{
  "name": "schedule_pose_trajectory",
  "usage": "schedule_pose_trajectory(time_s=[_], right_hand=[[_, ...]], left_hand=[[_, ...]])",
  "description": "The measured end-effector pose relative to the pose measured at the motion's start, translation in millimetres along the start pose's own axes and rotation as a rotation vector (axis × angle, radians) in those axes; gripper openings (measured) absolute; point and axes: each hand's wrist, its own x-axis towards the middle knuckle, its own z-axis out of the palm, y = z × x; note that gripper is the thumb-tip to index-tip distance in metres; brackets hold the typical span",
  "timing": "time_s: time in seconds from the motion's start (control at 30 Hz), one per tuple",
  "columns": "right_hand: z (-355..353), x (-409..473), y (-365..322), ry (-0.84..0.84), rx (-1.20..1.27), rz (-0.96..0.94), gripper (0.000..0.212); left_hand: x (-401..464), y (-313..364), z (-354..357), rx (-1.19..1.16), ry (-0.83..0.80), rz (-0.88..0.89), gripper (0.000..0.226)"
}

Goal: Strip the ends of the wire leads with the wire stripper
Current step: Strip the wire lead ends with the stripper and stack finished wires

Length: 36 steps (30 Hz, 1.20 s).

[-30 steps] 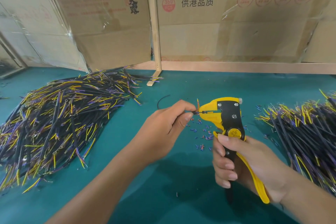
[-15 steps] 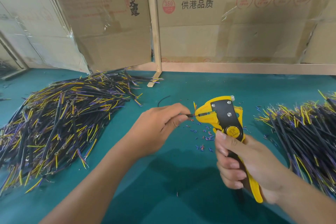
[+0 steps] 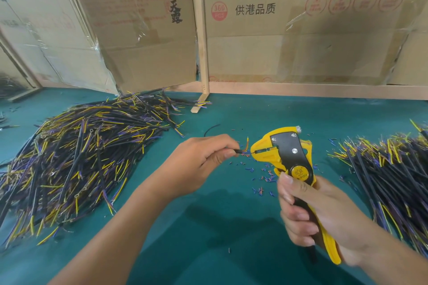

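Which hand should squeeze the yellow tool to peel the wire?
Probably the right hand: it already grips the wire stripper by its handles. The left hand is busy pinching the wire lead, feeding its end toward the stripper's mouth.

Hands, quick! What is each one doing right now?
Left hand: pinches a black wire lead.
Right hand: grips the yellow wire stripper by its handles.
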Motion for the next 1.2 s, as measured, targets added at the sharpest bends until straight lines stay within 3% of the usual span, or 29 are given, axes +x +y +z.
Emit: schedule_pose_trajectory(time_s=[0.17, 0.33, 0.53, 1.2], right_hand=[[-11, 1, -6, -0.183, 0.210, 0.020, 0.043], [-12, 3, 1, -0.194, 0.155, 0.080, 0.038], [-12, 2, 3, -0.237, 0.151, 0.056, 0.040], [-6, 3, 9, -0.261, 0.161, 0.033, 0.040]], left_hand=[[-1, -4, 0, -0.041, 0.051, -0.054, 0.016], [-1, 6, 5, -0.051, 0.024, -0.039, 0.014], [0, 9, 8, -0.032, -0.010, -0.047, 0.023], [-1, 17, 11, -0.076, -0.004, -0.069, 0.017]])
